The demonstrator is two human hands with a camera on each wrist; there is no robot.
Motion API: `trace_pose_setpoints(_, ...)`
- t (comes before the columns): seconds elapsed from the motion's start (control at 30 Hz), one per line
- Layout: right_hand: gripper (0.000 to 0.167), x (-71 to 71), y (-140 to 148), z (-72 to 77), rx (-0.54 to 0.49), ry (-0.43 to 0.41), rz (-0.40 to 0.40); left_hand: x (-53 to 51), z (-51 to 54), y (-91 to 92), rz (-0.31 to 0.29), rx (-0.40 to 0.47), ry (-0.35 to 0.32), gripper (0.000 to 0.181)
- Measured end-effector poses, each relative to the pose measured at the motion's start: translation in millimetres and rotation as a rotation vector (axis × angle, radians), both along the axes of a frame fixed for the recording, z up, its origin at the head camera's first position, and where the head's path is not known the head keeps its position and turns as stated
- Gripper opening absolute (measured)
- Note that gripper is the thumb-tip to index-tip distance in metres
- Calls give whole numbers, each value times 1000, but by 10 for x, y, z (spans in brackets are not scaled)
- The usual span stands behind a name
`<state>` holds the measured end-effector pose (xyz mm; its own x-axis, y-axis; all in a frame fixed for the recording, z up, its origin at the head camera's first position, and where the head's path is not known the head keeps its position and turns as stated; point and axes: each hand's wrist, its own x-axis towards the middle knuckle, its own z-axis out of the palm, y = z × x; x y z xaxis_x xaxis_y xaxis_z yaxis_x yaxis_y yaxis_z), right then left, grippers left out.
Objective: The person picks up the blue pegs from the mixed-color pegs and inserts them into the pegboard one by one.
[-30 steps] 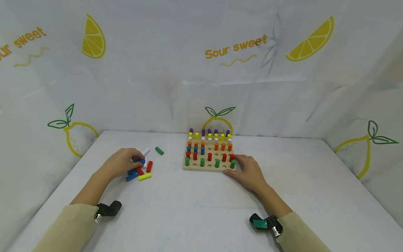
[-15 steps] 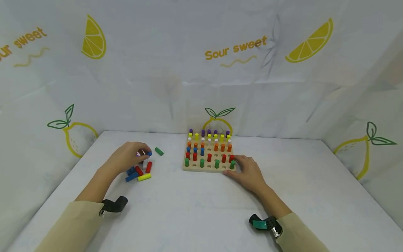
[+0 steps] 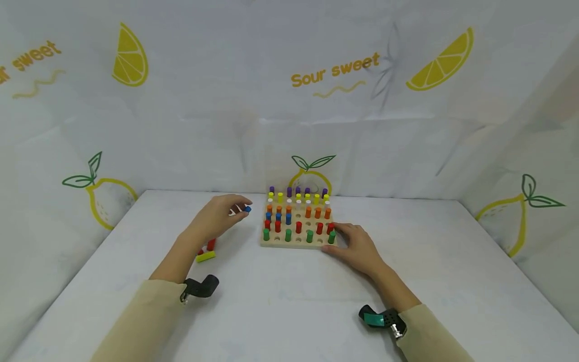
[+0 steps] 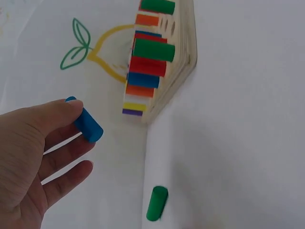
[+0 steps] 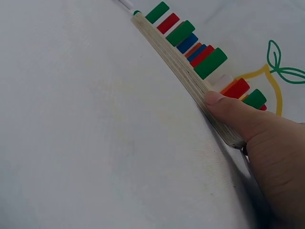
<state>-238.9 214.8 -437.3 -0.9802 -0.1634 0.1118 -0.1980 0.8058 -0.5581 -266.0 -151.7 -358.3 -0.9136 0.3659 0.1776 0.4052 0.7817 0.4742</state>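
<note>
Left hand [image 3: 215, 218] pinching peg [image 4: 89, 125], "Sour sweet" lettering [image 3: 335, 70]

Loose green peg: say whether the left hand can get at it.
Likely yes, though not empty-handed: nothing shows between the left hand and the green peg, but that hand pinches a blue peg.

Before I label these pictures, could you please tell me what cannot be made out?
Head view: left hand hides most of the blue peg.
Head view: left arm partly covers the loose red pegs.
Left wrist view: top edge cuts off the board.
Right wrist view: right hand covers part of the board.
</note>
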Motion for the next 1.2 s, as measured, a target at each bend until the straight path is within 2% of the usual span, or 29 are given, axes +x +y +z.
trace_pose_setpoints(0.13,81,-6,12,-8,-21,5,7,-52,8,211,-25,39,24,32)
trace_pose_setpoints(0.3,79,-9,1,-25,-45,16,13,-104,-5,481,-58,134,45,30)
trace_pose_setpoints(0.43,78,-5,-16,-33,-56,13,14,-129,-17,690,-64,210,28,28)
trace_pose_setpoints(0.63,78,22,-14,-11,-51,9,2,-198,-54,929,-70,272,21,28)
trace_pose_setpoints(0.77,78,18,-8,-14,-51,12,-7,-255,-111,1025,-63,307,39,27)
trace_pose_setpoints(0.97,78,7,-24,-32,-51,12,-1,-275,-198,1075,-3,314,6,27)
trace_pose_setpoints(1.2,75,25,-15,-9,-39,18,-10,-300,-219,1124,-27,304,12,25)
